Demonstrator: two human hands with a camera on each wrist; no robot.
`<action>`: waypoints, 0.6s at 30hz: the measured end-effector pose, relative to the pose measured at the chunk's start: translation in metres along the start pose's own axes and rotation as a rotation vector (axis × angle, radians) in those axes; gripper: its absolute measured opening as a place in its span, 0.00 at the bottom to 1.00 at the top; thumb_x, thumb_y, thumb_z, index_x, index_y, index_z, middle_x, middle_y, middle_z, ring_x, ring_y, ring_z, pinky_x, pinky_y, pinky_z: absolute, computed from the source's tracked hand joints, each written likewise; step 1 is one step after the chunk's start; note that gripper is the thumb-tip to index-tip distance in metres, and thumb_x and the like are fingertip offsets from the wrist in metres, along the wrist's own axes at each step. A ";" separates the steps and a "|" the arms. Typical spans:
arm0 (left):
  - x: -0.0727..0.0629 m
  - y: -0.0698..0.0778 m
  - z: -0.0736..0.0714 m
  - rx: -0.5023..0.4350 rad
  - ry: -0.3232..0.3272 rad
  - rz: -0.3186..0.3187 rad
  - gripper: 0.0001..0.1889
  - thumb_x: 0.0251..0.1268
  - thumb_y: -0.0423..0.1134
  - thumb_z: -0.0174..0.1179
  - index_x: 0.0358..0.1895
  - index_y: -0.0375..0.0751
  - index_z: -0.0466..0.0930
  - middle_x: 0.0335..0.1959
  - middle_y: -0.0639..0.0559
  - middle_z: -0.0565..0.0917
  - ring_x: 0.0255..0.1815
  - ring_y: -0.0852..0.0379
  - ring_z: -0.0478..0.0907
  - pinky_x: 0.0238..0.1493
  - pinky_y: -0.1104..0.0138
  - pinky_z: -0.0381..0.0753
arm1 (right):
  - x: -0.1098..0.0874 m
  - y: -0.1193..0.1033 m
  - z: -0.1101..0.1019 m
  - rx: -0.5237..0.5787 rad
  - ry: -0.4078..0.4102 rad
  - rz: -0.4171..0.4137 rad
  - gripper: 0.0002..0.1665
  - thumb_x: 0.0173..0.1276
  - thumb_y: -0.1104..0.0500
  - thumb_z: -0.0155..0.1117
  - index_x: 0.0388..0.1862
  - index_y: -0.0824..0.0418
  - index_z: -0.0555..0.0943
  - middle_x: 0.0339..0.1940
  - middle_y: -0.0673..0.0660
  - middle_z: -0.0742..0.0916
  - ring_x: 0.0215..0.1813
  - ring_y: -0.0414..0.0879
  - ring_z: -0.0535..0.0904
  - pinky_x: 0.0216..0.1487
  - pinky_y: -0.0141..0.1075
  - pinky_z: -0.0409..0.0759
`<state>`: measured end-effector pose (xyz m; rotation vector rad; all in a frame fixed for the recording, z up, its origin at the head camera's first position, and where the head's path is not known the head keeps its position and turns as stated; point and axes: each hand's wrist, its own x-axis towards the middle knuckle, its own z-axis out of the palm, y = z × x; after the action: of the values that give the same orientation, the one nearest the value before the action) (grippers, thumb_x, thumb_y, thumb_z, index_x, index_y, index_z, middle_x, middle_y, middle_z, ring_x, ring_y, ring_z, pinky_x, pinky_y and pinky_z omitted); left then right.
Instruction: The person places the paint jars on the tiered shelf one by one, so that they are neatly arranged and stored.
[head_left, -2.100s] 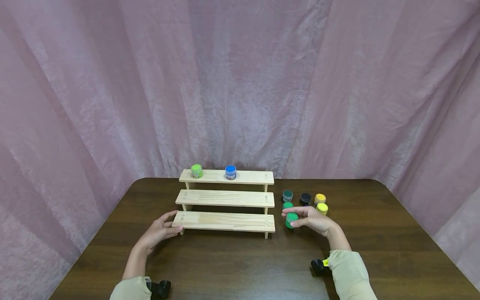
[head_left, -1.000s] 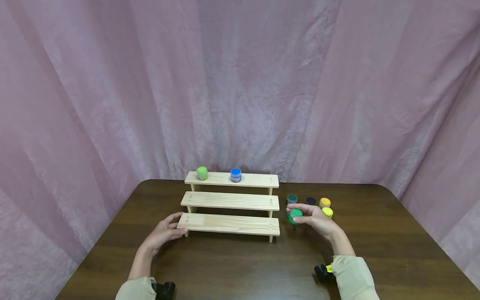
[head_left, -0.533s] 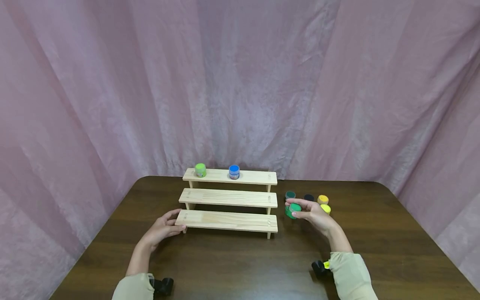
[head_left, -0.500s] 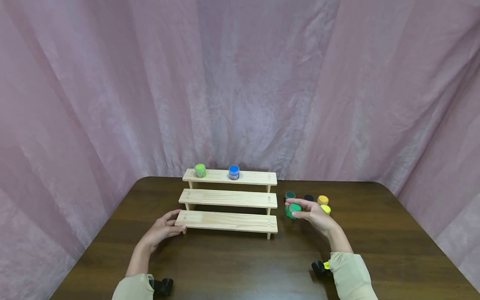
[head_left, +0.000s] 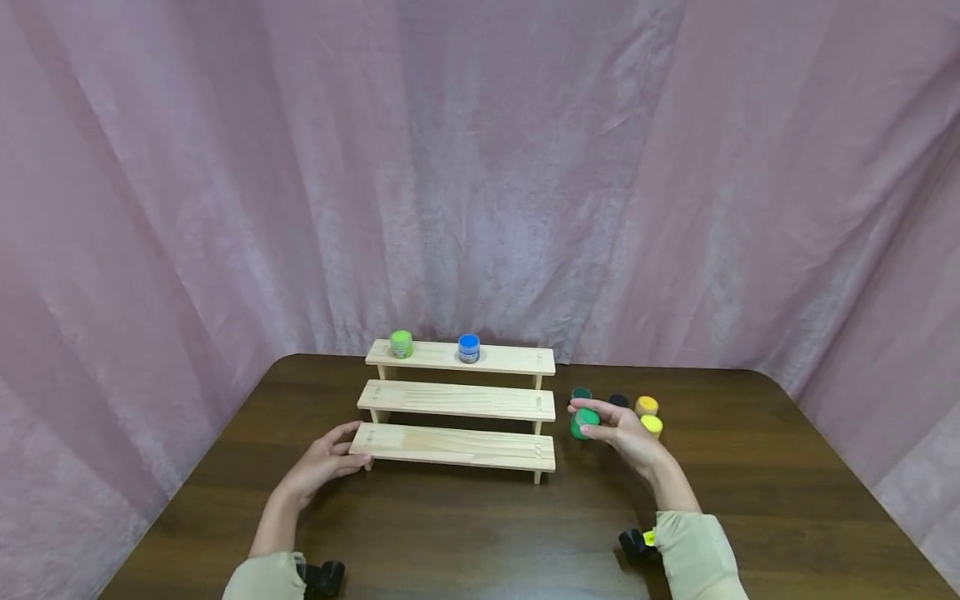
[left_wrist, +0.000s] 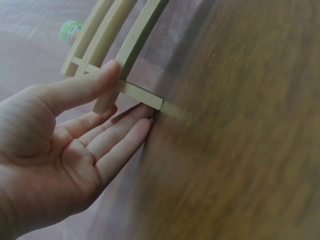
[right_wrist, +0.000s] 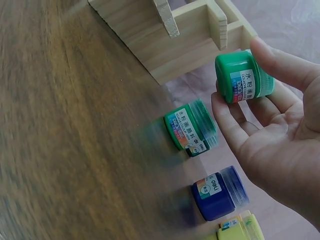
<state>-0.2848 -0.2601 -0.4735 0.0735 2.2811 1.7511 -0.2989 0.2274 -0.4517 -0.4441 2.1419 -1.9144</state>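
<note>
My right hand (head_left: pixel 626 437) holds a green paint jar (right_wrist: pixel 240 77) between thumb and fingers, just right of the wooden stand. In the right wrist view the jar is raised off the table, its label showing. A second green jar (right_wrist: pixel 187 125) stands below it, largely hidden in the head view. My left hand (head_left: pixel 322 462) grips the left end of the three-step wooden stand (head_left: pixel 453 446) at its lowest step. The left wrist view shows the thumb (left_wrist: pixel 102 80) on the board and the other fingers near its leg. On the top step sit a light green jar (head_left: pixel 401 344) and a blue jar (head_left: pixel 468 349).
Right of the stand are a dark green jar (head_left: pixel 581 394), a black-lidded jar (head_left: pixel 618 400), an orange-yellow jar (head_left: pixel 647 406) and a yellow jar (head_left: pixel 651 426). A dark blue jar (right_wrist: pixel 217 195) shows in the right wrist view. A pink curtain (head_left: pixel 480 167) hangs behind the table.
My right hand has lifted the green jar slightly and shifted it away from me, so it now covers the second green jar. My left hand stays at the stand. The head view shifts slightly.
</note>
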 end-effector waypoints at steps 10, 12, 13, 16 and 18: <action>-0.003 0.000 -0.003 0.000 -0.021 0.006 0.42 0.65 0.36 0.63 0.75 0.31 0.49 0.62 0.27 0.75 0.45 0.60 0.82 0.51 0.69 0.81 | 0.000 0.000 0.004 0.025 0.058 0.039 0.35 0.71 0.63 0.59 0.74 0.70 0.61 0.61 0.49 0.81 0.58 0.32 0.77 0.55 0.23 0.76; -0.001 0.000 -0.002 -0.008 -0.019 0.005 0.41 0.65 0.36 0.63 0.75 0.32 0.49 0.62 0.28 0.75 0.45 0.60 0.82 0.51 0.69 0.81 | 0.000 0.000 0.004 0.040 0.069 0.026 0.35 0.71 0.64 0.59 0.73 0.71 0.60 0.55 0.40 0.83 0.57 0.32 0.78 0.55 0.23 0.76; -0.001 0.000 -0.002 -0.008 -0.018 0.008 0.41 0.65 0.36 0.63 0.75 0.32 0.49 0.62 0.28 0.75 0.45 0.60 0.82 0.51 0.68 0.81 | 0.001 -0.001 0.004 0.045 0.080 0.021 0.35 0.70 0.65 0.59 0.73 0.72 0.60 0.53 0.37 0.83 0.56 0.32 0.78 0.54 0.23 0.76; 0.000 0.000 -0.001 -0.007 -0.013 0.004 0.41 0.65 0.35 0.63 0.75 0.32 0.50 0.62 0.27 0.75 0.45 0.60 0.82 0.51 0.68 0.81 | 0.001 -0.005 0.004 0.042 0.116 0.020 0.36 0.69 0.64 0.60 0.73 0.72 0.60 0.52 0.36 0.83 0.49 0.30 0.79 0.45 0.24 0.76; 0.001 0.001 -0.001 -0.005 -0.012 0.004 0.41 0.65 0.35 0.63 0.75 0.32 0.50 0.62 0.27 0.75 0.45 0.60 0.82 0.51 0.69 0.81 | 0.002 -0.008 0.003 0.026 0.155 0.019 0.36 0.69 0.63 0.61 0.73 0.70 0.62 0.54 0.37 0.83 0.47 0.29 0.78 0.42 0.26 0.73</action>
<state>-0.2856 -0.2604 -0.4725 0.0874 2.2693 1.7540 -0.2986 0.2229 -0.4444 -0.2775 2.2031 -2.0245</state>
